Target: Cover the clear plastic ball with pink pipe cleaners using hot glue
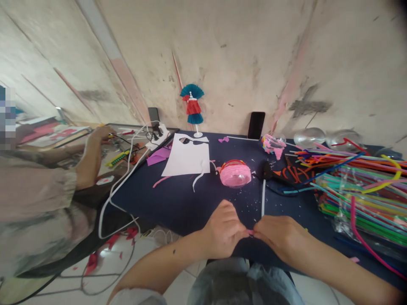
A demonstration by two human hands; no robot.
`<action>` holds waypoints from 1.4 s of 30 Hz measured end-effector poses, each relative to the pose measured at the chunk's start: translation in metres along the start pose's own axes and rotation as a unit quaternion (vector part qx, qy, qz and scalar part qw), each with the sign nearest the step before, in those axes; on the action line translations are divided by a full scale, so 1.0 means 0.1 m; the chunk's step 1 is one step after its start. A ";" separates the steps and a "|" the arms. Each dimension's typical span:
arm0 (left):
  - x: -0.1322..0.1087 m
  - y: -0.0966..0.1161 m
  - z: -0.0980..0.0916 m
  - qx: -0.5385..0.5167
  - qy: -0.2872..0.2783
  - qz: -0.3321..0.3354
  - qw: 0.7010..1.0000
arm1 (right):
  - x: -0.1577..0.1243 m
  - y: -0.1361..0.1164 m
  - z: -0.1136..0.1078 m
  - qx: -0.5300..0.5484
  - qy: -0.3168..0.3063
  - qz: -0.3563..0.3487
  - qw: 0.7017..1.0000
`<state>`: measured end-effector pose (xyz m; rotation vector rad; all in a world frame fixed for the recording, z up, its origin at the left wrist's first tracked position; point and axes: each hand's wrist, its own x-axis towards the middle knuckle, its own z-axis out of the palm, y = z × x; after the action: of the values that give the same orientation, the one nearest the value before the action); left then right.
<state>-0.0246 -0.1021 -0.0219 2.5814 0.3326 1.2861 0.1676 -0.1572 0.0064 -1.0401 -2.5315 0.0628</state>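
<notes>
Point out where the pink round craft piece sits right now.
In the head view, the pink round craft piece sits mid-table on the dark blue cloth, just right of the white paper sheet and beyond the left hand.

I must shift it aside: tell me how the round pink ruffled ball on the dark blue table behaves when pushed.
The round pink ruffled ball probably rolls, being rounded with nothing propping it. It looks light, perhaps hollow under its wrapping. The ruffles may crush under a firm grip.
</notes>
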 end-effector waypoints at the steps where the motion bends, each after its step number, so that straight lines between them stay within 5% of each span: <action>1: 0.00 -0.01 0.02 0.003 -0.010 0.002 1.000 | -0.01 0.01 0.00 -0.006 -0.009 -0.001 1.000; 7: 0.05 -0.11 0.04 0.028 -0.013 -0.004 1.000 | -0.13 0.15 -0.03 -0.024 -0.030 0.038 0.999; 27: -0.37 -0.43 -0.59 -0.020 0.015 -0.303 0.953 | -0.84 0.54 -0.53 0.022 -0.035 0.182 0.982; 39: -0.36 -0.23 -0.60 -0.074 0.031 -0.278 0.957 | -1.10 0.44 -0.59 -0.072 0.012 0.222 0.972; 42: -0.29 -0.22 -0.55 -0.092 -0.015 -0.268 0.959 | -1.23 0.52 -0.73 -0.044 -0.013 0.226 0.973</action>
<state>-0.0880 -0.0844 -0.0181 2.1383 0.7987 1.0210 0.3094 -0.2116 0.0210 -1.6416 -2.2875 0.0918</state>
